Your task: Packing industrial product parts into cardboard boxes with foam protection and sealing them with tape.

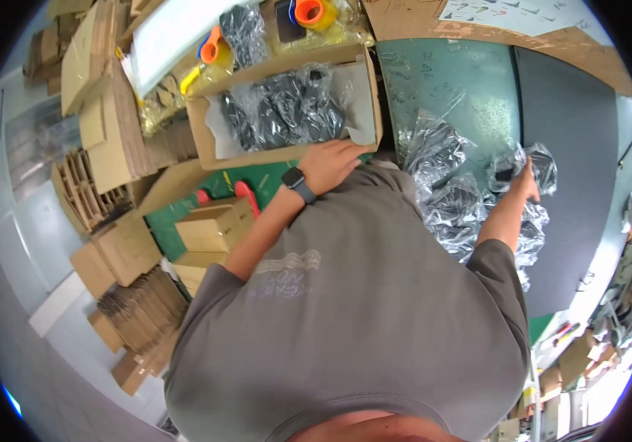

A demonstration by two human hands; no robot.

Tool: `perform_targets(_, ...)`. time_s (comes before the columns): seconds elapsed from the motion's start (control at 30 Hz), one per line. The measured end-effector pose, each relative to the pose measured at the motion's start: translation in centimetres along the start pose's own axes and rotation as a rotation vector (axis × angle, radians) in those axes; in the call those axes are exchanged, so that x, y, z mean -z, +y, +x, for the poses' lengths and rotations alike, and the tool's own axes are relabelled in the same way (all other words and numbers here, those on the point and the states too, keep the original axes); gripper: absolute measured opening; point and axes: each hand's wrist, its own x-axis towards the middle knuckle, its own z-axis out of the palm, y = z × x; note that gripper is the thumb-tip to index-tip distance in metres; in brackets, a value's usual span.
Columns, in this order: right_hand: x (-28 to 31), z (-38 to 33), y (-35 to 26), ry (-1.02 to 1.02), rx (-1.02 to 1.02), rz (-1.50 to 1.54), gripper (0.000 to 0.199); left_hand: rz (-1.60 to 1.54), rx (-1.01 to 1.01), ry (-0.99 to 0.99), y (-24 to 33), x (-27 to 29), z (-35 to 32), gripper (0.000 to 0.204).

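Note:
My left hand (pixel 332 163), with a dark watch (pixel 298 184) on the wrist, lies on the near rim of an open cardboard box (pixel 286 157). Its fingers are stretched out toward the box's right corner. Inside the box, on white lining, sit several black items in clear plastic bags (pixel 286 110). Out to the right, my right hand (pixel 526 183) is closed on a black item in a clear plastic bag (pixel 543 168); the bag hides the item's exact kind. Just left of that hand, more bagged black items (pixel 452 199) lie in a pile.
Yellow tape rolls (pixel 314 13) and an orange-and-blue tape dispenser (pixel 213 48) stand behind the box. Small cardboard boxes (pixel 216 225) and red-handled scissors (pixel 246 195) lie on a green surface. Flattened cartons (pixel 142 309) are stacked at left. A dark mat (pixel 574 147) covers the right side.

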Motion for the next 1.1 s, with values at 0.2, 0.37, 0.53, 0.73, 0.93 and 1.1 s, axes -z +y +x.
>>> perform_targets(0.2,-16.0,-21.1,1.3,0.206,0.019,-0.159,0.071,0.111,0.079,-0.082,-2.2,1.1,-4.1,0.033)
perform_targets(0.37,-10.8,-23.9,-3.7,-0.316,-0.192,0.104,0.050,0.008,-0.028,-0.094,-5.0,1.4,-3.4,0.031)
perform_targets(0.53,-14.8,-50.1,-12.5,-0.754,-0.416,0.256,0.036,0.013,0.040,-0.006,-9.8,4.2,-8.7,0.033)
perform_targets(0.73,-24.5,-69.9,-11.6,-1.105,-0.210,-0.495,0.072,-0.025,0.102,-0.037,-15.7,6.9,-13.5,0.033)
perform_targets(0.93,-34.7,-66.1,3.7,-0.900,0.008,-0.812,0.074,-0.080,0.142,0.037,-18.7,9.3,-18.3,0.035)
perform_targets(1.1,-36.3,-59.4,13.0,-0.955,0.422,-1.112,0.068,-0.083,0.186,0.074,-20.5,10.2,-22.2,0.040)
